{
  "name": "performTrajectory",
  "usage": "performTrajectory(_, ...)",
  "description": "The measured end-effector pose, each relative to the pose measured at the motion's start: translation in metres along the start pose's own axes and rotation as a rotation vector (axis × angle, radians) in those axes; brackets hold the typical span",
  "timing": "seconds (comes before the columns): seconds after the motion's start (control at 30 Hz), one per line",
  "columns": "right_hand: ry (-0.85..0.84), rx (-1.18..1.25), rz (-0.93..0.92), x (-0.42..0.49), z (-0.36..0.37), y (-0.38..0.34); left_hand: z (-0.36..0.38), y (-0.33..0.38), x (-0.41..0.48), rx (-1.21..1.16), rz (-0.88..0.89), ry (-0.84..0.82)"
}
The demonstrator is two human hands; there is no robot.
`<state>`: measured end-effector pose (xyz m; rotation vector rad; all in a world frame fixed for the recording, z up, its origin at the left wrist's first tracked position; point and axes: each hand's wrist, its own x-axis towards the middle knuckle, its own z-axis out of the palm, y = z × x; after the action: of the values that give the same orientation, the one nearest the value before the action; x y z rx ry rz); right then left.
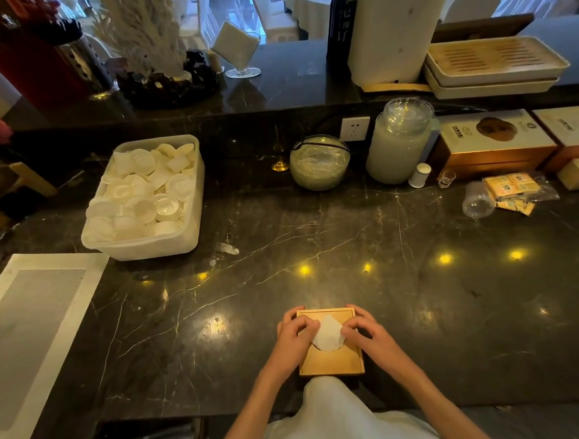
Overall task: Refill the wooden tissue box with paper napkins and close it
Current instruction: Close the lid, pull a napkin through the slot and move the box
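- Shows a square light-wood tissue box [330, 362] at the near centre of a dark veined marble counter [317, 251], close to the near edge, slotted lid on top.
- Shows the left hand [294, 337] and the right hand [366, 332] flanking it, each grip curled round a far corner of the box, thumbs resting on a white paper napkin [328, 335] poking up through the round opening in the lid.
- Looks near the end of the job, with only the top sheet left to dress; cannot confirm full seating of the lid from this angle.
- Could tear the napkin if tugged outward by both thumbs at once, or if snagged on the rim of the opening.
- Could drag out a clump instead of a single sheet if pulled too hard.
- Could slide the box off the near edge if pressed toward the body on such polished stone.
- Finds print on two brown-and-white cartons [491, 140] at far right, on orange sachets [512, 186] just in front of them, and on a tall black cylinder [341, 27] on the far ledge. All too small or blurred to read, with no brand made out.
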<state>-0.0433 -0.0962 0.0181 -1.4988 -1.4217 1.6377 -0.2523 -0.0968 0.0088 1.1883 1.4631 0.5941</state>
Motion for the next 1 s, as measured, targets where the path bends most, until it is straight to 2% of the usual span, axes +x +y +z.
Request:
performTrajectory(0.37, 0.015, -0.004, -0.003, -0.001, 0.0, -0.004, -0.002, 0.004, -0.001, 0.01, 0.0, -0.016)
performTrajectory(0.57, -0.033, 0.011, 0.019, -0.001, -0.005, -0.005, -0.004, 0.007, -0.002, 0.005, -0.013, -0.029)
performTrajectory(0.8, 0.003, 0.346, 0.114, -0.013, -0.017, -0.009, -0.013, 0.014, -0.011, -0.259, -0.051, 0.049)
performTrajectory(0.9, -0.019, 0.463, 0.207, -0.021, -0.012, -0.005, -0.015, 0.009, -0.013, -0.282, -0.164, 0.054)
performTrajectory(1.0, -0.075, 0.562, 0.341, -0.023, -0.007, 0.003, -0.018, 0.001, -0.018, -0.262, -0.264, -0.018)
